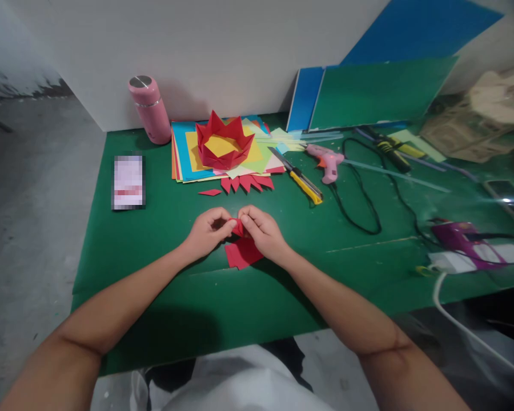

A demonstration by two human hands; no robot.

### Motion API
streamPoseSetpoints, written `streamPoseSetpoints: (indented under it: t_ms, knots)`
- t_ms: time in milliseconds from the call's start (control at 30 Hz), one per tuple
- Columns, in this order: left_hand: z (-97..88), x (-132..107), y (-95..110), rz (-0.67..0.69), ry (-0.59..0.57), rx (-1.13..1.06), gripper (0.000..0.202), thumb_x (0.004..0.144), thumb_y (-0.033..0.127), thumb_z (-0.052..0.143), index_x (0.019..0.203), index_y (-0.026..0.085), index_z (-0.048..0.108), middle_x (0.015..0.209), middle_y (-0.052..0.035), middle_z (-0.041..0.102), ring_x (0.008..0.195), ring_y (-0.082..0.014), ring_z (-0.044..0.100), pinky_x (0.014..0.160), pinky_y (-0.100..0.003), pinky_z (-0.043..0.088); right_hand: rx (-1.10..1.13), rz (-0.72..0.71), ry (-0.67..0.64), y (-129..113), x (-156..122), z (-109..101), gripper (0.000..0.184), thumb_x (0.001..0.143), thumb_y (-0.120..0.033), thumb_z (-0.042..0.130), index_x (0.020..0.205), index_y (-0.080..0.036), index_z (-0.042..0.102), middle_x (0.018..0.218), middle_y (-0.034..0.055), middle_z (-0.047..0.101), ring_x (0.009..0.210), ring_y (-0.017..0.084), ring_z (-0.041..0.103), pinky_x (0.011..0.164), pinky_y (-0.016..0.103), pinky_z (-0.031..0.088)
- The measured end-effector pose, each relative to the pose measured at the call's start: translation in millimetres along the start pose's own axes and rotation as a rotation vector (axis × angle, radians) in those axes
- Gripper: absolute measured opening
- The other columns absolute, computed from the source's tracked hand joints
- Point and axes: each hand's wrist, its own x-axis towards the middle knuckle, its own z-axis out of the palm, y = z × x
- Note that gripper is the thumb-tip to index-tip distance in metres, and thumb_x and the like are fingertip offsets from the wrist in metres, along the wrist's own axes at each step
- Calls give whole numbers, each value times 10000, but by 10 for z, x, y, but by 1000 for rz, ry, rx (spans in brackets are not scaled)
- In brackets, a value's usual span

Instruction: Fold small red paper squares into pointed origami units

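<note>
My left hand (211, 232) and right hand (264, 233) pinched folded red paper (237, 228), flat red paper (243, 255) nearside; folding apparently next required firm creasing.

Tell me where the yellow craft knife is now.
In the head view, the yellow craft knife lies just right of centre on the green tabletop, between the coloured paper stack and the pink glue gun.

A green table (141, 251) stands against a pale partition (188, 51)! Out left, grey floor (34, 217) runs back to a wall (2, 43), dark and patchy near its foot.
</note>
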Motion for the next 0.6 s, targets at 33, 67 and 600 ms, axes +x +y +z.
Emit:
streamPoseSetpoints:
  t_ms: [33,67,600]
  knots:
    - [3,-3,-2,-12,2,-20,240,807,352,623,689,164,534,601,21,562,504,-70,505,499,-195,418,12,2,1,2,-2,0,285,947,-410,416,769,-201,493,607,-34,484,565,103,452,552,239,371]
    - [7,-5,-4,-35,4,-40,247,806,365,626,694,164,534,591,21,567,484,-68,501,483,-193,416,21,5,4,3,-3,-2,297,951,-423,408,778,-200,500,611,-33,486,564,102,450,550,239,371]
    - [-4,7,25,-178,31,-151,325,782,458,663,755,146,575,569,-4,646,474,-78,575,480,-186,471,293,123,30,80,10,33,310,826,-477,626,772,-207,484,592,-70,510,470,66,481,456,210,405]
